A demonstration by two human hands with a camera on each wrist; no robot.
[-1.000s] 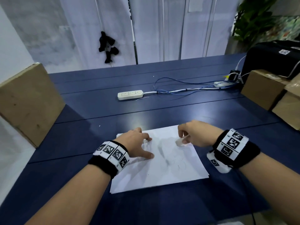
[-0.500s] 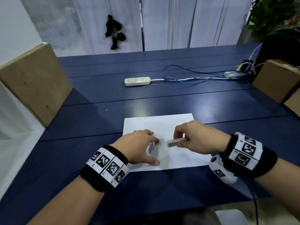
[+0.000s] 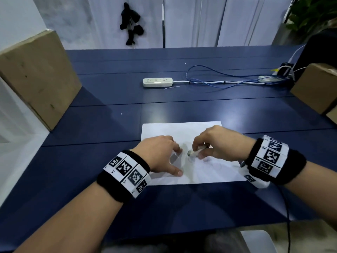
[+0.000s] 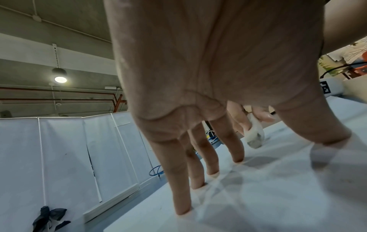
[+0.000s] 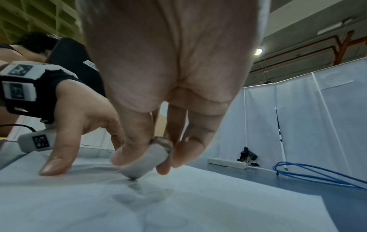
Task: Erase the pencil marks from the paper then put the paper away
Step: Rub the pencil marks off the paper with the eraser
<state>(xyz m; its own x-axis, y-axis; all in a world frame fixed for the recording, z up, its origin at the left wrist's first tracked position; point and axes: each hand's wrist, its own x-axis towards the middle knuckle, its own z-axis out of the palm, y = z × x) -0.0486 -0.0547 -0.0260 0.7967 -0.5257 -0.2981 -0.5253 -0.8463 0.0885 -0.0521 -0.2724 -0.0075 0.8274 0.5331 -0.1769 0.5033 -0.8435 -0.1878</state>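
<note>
A white sheet of paper lies flat on the blue table, near the front edge. My left hand presses it down with spread, straight fingers. My right hand pinches a white eraser between thumb and fingertips. The eraser's grey, dirty tip touches the paper just right of the left thumb. Faint grey pencil smudges show on the sheet in front of the eraser.
A white power strip with blue and white cables lies across the table's far half. Cardboard boxes stand at the left edge and the right edge. White partition panels close off the back.
The view has shifted, so the paper now lies square in front of me. My right hand with the eraser has moved left and down towards the left hand, and the tip now touches the sheet.
</note>
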